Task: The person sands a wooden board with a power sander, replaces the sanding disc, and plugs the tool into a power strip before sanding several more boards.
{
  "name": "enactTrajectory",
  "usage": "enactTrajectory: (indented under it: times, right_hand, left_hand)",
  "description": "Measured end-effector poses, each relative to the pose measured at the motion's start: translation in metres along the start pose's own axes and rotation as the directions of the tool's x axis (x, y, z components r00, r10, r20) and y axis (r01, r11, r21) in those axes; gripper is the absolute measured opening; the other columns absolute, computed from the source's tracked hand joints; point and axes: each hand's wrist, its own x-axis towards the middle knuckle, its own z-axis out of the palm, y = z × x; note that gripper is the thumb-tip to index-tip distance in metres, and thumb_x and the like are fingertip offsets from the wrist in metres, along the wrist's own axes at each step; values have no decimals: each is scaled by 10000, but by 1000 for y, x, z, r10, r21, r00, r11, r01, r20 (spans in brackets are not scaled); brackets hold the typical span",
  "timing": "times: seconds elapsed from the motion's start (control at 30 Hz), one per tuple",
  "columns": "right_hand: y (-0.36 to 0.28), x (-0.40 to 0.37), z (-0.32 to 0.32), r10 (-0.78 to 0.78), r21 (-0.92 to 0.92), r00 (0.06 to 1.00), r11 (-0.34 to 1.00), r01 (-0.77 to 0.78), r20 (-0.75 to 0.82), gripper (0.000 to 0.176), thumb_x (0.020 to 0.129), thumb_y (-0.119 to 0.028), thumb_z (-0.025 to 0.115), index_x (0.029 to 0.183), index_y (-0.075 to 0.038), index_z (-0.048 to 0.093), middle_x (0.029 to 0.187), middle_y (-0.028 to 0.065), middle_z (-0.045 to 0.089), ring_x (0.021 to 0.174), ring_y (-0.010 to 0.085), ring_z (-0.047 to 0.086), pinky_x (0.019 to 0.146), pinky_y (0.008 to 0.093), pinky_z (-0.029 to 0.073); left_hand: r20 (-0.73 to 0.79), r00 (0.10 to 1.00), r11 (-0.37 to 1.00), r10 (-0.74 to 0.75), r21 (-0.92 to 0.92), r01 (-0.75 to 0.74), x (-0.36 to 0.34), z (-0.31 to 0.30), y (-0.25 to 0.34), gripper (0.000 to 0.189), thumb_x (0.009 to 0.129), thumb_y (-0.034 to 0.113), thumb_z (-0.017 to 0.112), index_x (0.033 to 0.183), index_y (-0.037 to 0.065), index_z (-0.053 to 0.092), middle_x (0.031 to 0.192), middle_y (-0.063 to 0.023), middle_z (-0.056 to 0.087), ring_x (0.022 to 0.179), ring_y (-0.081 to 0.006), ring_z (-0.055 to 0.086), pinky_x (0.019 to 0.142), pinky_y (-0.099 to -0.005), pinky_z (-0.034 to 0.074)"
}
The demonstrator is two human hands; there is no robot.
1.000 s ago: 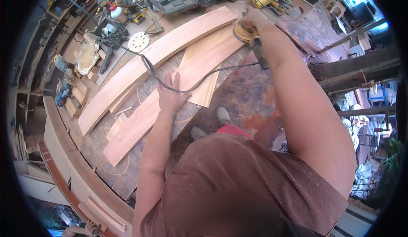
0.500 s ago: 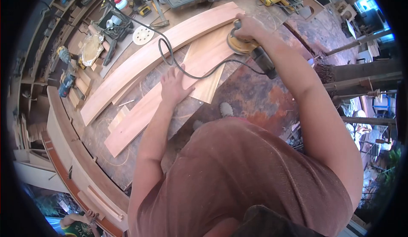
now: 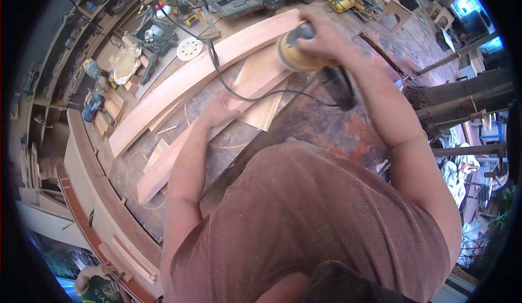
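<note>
Under R hand [image 3: 329, 39], blurry pt.-hidden sander [image 3: 298, 58]

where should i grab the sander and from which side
Likely best by the dark rounded cap of the sander, coming from the right, as the right hand does: the cap suits a wrapped palm, clear of the pad's rim and the black canister.

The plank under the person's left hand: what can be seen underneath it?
A yellowish board shows on both sides of the plank, apparently crossing beneath it. Its middle, and anything else under there, is covered.
</note>
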Motion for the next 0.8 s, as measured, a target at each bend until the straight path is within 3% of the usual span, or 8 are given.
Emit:
enactTrajectory:
  times: [0.1, 0.2, 0.27, 0.37, 0.47, 0.6, 0.67, 0.8]
  right_hand:
    - [15, -15, -45, -120, -79, 972, 991, 106, -200, 572, 729, -311, 685, 1248, -123, 535, 1179, 249, 592, 1078, 400, 611, 932, 455, 494]
    - [35, -24, -65, -23, -49, 970, 999, 12, -241, 581, 734, -330, 695, 1247, -113, 531, 1178, 256, 602, 1072, 402, 616, 926, 452, 493]
    - [46, -33, -72, 49, -31, 948, 998, -62, -315, 557, 773, -326, 722, 1237, -107, 505, 1062, 168, 616, 981, 293, 631, 874, 394, 497]
    - [68, -40, -77, 91, -9, 928, 995, -101, -361, 571, 785, -348, 734, 1251, -123, 494, 1018, 158, 626, 951, 285, 640, 862, 391, 499]
    - [66, -49, -84, 170, 42, 928, 985, -165, -332, 623, 742, -360, 741, 1254, -91, 507, 1057, 218, 654, 977, 355, 655, 893, 429, 498]
    - [90, -52, -84, 128, 4, 921, 991, -136, -367, 581, 765, -351, 753, 1229, -87, 523, 1064, 200, 640, 978, 308, 638, 874, 402, 497]
    - [95, -50, -88, 150, 4, 929, 987, -158, -337, 571, 769, -339, 756, 1221, -69, 534, 1095, 203, 621, 1001, 307, 627, 880, 390, 492]
    - [105, -39, -89, 161, 87, 954, 986, -143, -255, 573, 768, -339, 761, 1212, -46, 547, 1112, 184, 601, 991, 296, 616, 889, 378, 481]
  left_hand:
    - [174, 984, 986, -24, -159, 52, -2, -17, -9, 888, 699, 407, 791, 1455, 82, 458, 1381, -214, 548, 1266, -326, 526, 1093, -399, 377]
    - [262, 965, 973, -6, -222, 66, 2, -28, -17, 751, 779, 425, 747, 1397, 59, 528, 1374, -176, 573, 1253, -271, 542, 1077, -377, 390]
    - [301, 954, 974, -1, -218, 70, 11, -38, -21, 680, 820, 427, 719, 1368, 58, 561, 1344, -151, 603, 1229, -247, 559, 1058, -372, 402]
    - [295, 953, 985, -75, -128, 118, 15, -55, -11, 575, 870, 430, 669, 1311, 66, 608, 1241, -169, 664, 1141, -280, 631, 992, -406, 460]
    - [-109, 994, 967, -29, 247, 55, -20, -53, 51, 496, 892, 430, 627, 1245, 82, 639, 1079, -231, 687, 1005, -407, 655, 874, -483, 512]
    - [-90, 995, 886, 41, 464, 5, -1, -40, 12, 577, 821, 469, 692, 1261, 103, 626, 1037, -213, 701, 991, -408, 658, 878, -483, 513]
    - [-13, 991, 937, 135, 328, -123, 18, -48, -19, 549, 808, 455, 733, 1203, 83, 649, 1073, -225, 687, 1030, -369, 654, 901, -456, 498]
    - [165, 985, 999, 47, -26, -43, 16, -50, -27, 524, 789, 384, 795, 1176, 52, 675, 1106, -134, 702, 1055, -243, 629, 925, -374, 477]
